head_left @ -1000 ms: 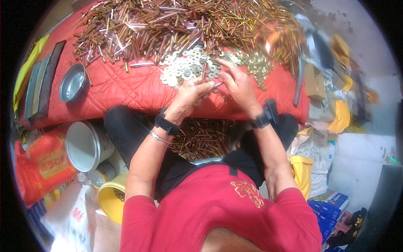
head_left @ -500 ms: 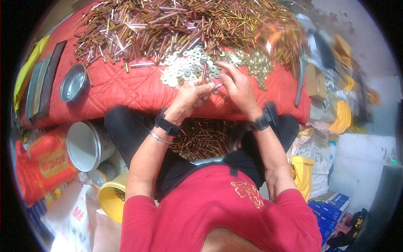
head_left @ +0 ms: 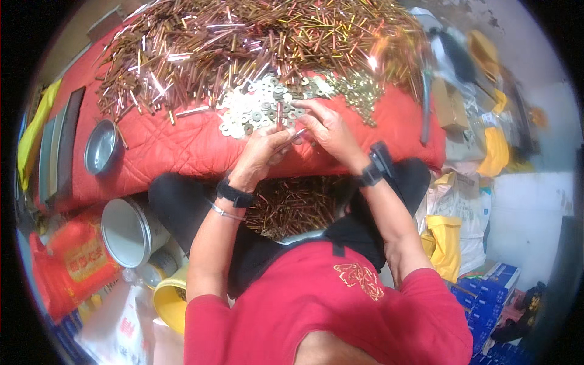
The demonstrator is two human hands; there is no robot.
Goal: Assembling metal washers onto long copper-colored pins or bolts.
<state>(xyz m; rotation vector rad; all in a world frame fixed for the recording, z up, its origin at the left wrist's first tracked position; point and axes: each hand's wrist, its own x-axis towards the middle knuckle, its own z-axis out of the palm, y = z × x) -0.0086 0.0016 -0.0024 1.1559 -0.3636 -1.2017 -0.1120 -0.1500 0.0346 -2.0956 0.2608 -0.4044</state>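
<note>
Over the front of a red quilted cover (head_left: 176, 146), my left hand (head_left: 266, 149) is closed around thin coppery metal rods. One metal rod (head_left: 279, 113) points away from me above the fingers; a second one (head_left: 298, 133) slants toward my right hand. My right hand (head_left: 328, 131) meets that second rod's end with bent fingers and thumb; any small part between them is hidden. Just beyond both hands lies a heap of silvery flat washers (head_left: 252, 106). Small brassy pieces, perhaps nuts (head_left: 363, 100), are piled to its right.
A big heap of coppery metal rods (head_left: 255, 42) covers the far side. More rods (head_left: 292, 207) lie between my legs. A metal bowl (head_left: 102, 148) sits at left, above a white bucket (head_left: 126, 232) and yellow bucket (head_left: 169, 301). Yellow bags (head_left: 444, 246) and blue boxes (head_left: 486, 304) stand at right.
The whole view has shifted slightly. Both hands stay together in nearly the same pose, with the rods still in my left hand.
</note>
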